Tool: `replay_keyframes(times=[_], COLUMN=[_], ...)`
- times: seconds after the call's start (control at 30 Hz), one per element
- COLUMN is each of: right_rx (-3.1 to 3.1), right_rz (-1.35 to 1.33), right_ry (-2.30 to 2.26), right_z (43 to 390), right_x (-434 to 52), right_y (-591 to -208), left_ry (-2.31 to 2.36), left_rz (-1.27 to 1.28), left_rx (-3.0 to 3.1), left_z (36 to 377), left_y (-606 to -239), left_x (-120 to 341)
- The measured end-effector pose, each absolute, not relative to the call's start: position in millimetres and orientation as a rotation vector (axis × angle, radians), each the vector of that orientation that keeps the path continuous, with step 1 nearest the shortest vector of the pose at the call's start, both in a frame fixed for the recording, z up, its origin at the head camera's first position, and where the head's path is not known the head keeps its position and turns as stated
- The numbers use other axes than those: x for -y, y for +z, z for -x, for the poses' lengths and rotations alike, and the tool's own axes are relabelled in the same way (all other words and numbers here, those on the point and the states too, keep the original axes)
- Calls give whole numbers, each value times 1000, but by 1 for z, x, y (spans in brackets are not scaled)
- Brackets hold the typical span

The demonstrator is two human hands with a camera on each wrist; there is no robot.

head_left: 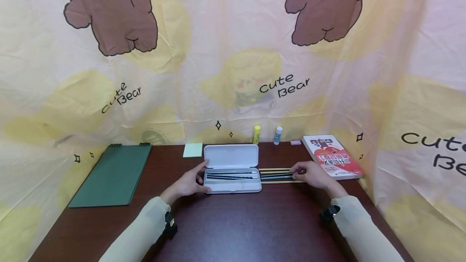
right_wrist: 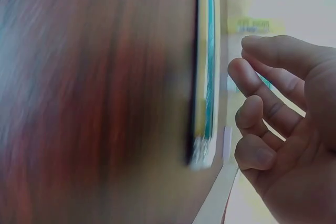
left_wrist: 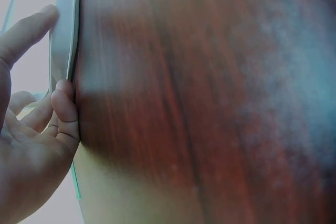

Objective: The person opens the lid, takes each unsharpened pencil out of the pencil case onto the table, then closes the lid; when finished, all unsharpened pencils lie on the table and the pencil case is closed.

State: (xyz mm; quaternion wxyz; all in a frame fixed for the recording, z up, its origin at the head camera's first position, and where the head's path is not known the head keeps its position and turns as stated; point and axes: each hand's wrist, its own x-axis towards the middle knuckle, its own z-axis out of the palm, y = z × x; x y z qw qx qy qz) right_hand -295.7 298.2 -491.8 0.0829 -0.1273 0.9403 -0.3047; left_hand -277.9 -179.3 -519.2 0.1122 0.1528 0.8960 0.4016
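Dead centre of the head view: white pencil case (head_left: 231, 168), lid flipped back, a few dark pencils (head_left: 231, 176) already lying lengthwise inside. Just off its right end, more loose pencils (head_left: 275, 175) in a row on the bench (head_left: 247, 221), tips pointing at the case.

Bracing the case's left end with the left hand (head_left: 189, 183): spread, thumb pressed to the near edge, index finger stretched up against the lid side, nothing gripped. Over at centre right, the right hand (head_left: 313, 174): fingers loosely curled, fingertips at the far ends of the loose pencils. No pinch to be seen in the right wrist view, only a gap between fingers and pencils.

Now the risks, judging from here. Round pencils on a smooth bench, so one careless nudge could send them rolling toward the lower edge of the frame. Pushing them lengthwise could jam the tips against the case's end wall and skid the light case leftward, with only thumb and fingertip to hold it. Grabbing several at once with so loose a curl could easily drop one. Leaning on the lid side could also tip the shallow tray.

Well clear in the upper part: glue stick (head_left: 256, 134), book (head_left: 333, 156), green notebook (head_left: 113, 175).
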Motion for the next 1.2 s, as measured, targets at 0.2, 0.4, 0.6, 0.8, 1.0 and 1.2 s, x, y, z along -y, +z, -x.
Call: replay_keyframes(times=[0.2,0.4,0.6,0.8,1.0,1.2], right_rx=[-2803,-2804,-2793,-2775,-2762,-2746], right_rz=[452,492,580,692,756,744], right_ry=[-888,-896,-900,-885,-820,-711], right_z=[299,301,302,303,304,305], right_x=[-269,-239,-214,-193,-177,-166], right_y=[-484,-481,-483,-486,-488,-491], left_ry=[1186,1207,1176,1169,1176,1191], left_rz=[-443,-459,-439,-430,-431,-411], left_rx=[-2625,-2612,-2623,-2624,-2619,-2613], left_z=[278,278,278,277,277,278], left_y=[-518,-517,-518,-518,-517,-518], left_x=[179,178,179,179,178,179])
